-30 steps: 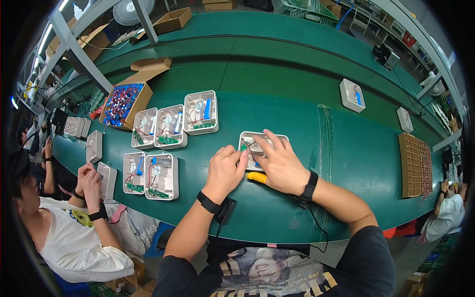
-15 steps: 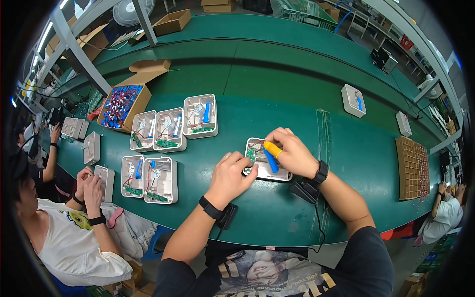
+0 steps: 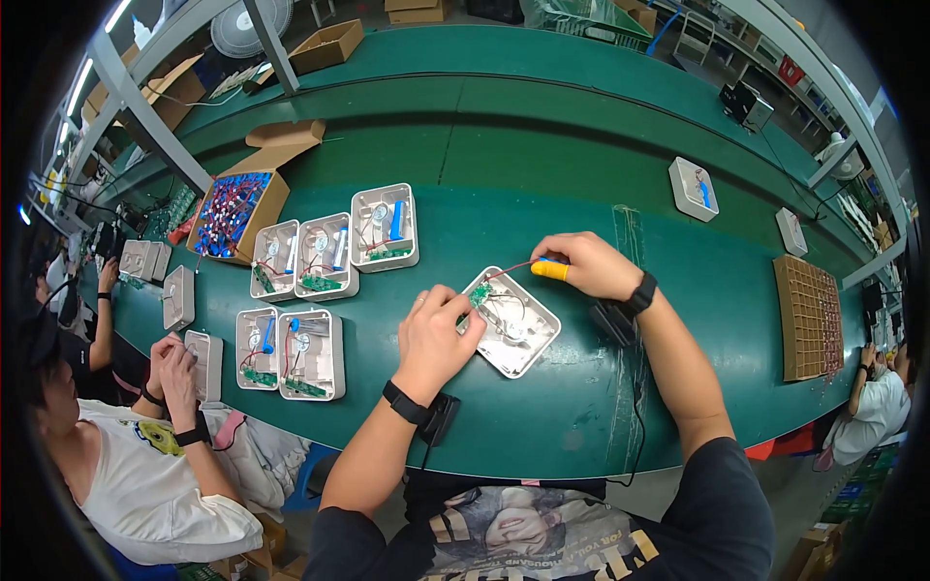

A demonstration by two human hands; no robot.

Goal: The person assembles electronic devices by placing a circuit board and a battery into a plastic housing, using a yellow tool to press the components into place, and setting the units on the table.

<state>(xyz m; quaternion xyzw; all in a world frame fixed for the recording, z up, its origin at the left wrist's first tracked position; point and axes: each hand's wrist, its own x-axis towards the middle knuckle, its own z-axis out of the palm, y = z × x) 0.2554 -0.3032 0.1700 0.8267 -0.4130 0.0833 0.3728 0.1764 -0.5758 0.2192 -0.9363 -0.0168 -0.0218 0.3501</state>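
Observation:
A white plastic housing (image 3: pixel 523 334) lies tilted at an angle on the green table before me, with a round part and thin wires inside. My left hand (image 3: pixel 436 334) is closed at its left edge, thumb and fingers gripping the rim beside a small green circuit board (image 3: pixel 479 294). Beyond the housing's upper right side, my right hand (image 3: pixel 593 266) pinches a blue cylindrical battery (image 3: pixel 548 259), mostly hidden by the fingers. One of those fingers wears a yellow finger cot (image 3: pixel 549 271). A red wire (image 3: pixel 511 268) stretches from the battery to the board.
Several similar housings (image 3: pixel 385 228) with boards and batteries stand to the left. Behind them is a cardboard box (image 3: pixel 266 218) of blue batteries. A divided cardboard tray (image 3: pixel 809 320) and another housing (image 3: pixel 694 189) are at right. A co-worker's hands (image 3: pixel 176 373) work at far left.
My right hand has lifted the battery out from over the housing and moved it up and right, drawing the red wire out. The housing has turned clockwise under my left hand.

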